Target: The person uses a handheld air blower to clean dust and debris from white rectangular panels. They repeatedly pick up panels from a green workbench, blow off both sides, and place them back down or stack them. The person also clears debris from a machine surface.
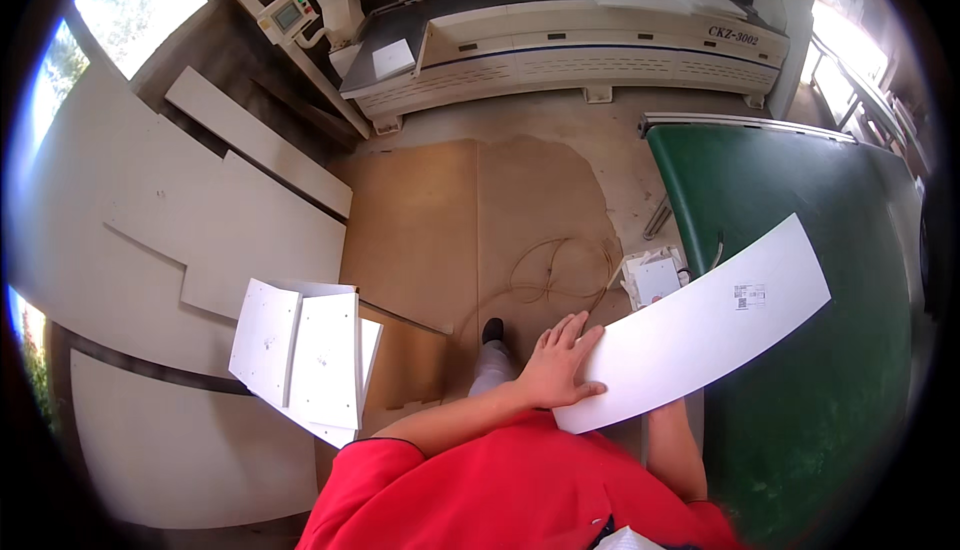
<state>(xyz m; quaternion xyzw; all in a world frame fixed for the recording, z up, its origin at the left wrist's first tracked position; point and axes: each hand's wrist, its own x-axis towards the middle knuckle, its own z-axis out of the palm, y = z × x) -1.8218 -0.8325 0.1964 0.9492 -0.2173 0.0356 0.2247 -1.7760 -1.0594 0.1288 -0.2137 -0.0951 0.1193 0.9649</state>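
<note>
A long white panel (710, 320) with a small printed label slants up to the right in front of me, its far end over a green-topped table. My left hand (560, 362) touches the panel's near left end; its fingers are stretched out and apart, and the thumb lies on the white face. From below, my right hand (667, 418) grips the panel. Most of that hand is hidden under the board, with a fingertip showing at the far edge.
Drilled white panels (325, 360) stand stacked at my left, and larger boards (240, 230) lean behind them. The green table (790, 180) is on my right. Beside it sits a box of small white pieces (655, 278). A coiled hose (550, 270) lies on floor cardboard (410, 210); a long machine (570, 55) stands ahead.
</note>
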